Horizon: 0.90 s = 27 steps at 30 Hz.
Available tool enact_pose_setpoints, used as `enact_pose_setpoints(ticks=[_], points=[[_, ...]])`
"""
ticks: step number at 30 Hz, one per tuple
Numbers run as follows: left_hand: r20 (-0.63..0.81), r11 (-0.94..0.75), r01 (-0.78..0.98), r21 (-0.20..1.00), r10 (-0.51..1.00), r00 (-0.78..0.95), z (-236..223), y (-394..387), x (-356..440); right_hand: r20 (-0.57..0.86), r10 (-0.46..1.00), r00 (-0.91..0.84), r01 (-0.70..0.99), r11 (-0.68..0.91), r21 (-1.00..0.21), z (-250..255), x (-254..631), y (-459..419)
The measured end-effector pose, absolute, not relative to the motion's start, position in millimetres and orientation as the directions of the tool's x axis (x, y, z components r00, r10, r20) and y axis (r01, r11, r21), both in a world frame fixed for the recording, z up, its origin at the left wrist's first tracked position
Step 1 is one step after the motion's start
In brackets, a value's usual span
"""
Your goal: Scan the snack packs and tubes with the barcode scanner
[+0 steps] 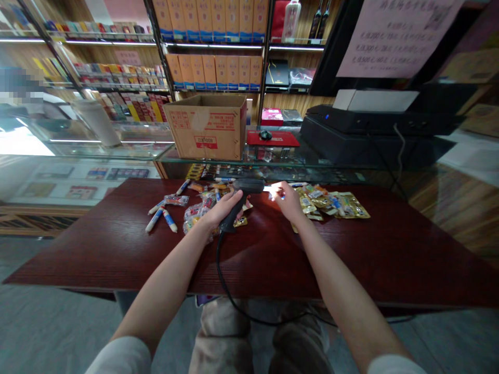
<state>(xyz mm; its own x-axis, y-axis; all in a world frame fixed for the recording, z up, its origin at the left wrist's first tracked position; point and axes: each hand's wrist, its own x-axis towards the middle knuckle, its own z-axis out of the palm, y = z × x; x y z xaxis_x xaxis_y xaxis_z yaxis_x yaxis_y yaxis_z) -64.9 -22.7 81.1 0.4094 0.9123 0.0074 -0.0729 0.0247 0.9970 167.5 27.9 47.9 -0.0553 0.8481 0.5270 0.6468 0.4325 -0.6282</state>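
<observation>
My left hand (pixel 223 209) is wrapped around a black barcode scanner (pixel 238 199) — nose pointing right, level over the counter (pixel 78 254), handle slanting down toward me — aimed at a small tube (pixel 277 194) pinched in my right hand (pixel 288 201).

You're in a small retail shop. Lit shelves (pixel 214 45) packed with boxed stock and bottles fill the wall ahead, and a glass display counter (pixel 78 176) shows more goods. A corded barcode scanner (pixel 241 195) is in use over the dark red worktop (pixel 117 249), and a paper notice (pixel 393 36) hangs above.
</observation>
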Motion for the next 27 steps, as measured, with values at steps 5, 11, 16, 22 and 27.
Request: enact_pose_setpoints(ticks=[5, 11, 16, 22, 27], points=[[-0.061, 0.093, -0.092, 0.991, 0.951, 0.304, 86.0, -15.8, -80.6, 0.58, 0.813, 0.042, 0.743, 0.363, -0.563, 41.4, 188.5, 36.7], [-0.144, 0.187, -0.139, 0.972, 0.951, 0.275, 90.1, -10.8, -95.4, 0.544, 0.833, 0.098, 0.751, 0.296, -0.59, 36.2, 200.9, 41.6], [-0.114, 0.197, -0.158, 0.968, 0.898, 0.424, 89.7, -22.2, -77.4, 0.585, 0.811, 0.009, 0.708, 0.408, -0.576, 36.6, 180.1, 35.9], [-0.079, 0.153, -0.128, 0.98, 0.885, 0.458, 83.1, -27.8, -63.3, 0.584, 0.811, -0.018, 0.697, 0.429, -0.574, 37.0, 171.0, 32.7], [-0.138, 0.191, -0.112, 0.975, 0.921, 0.365, 82.1, -21.0, -67.7, 0.589, 0.806, -0.061, 0.7, 0.455, -0.551, 38.0, 173.5, 31.6]])
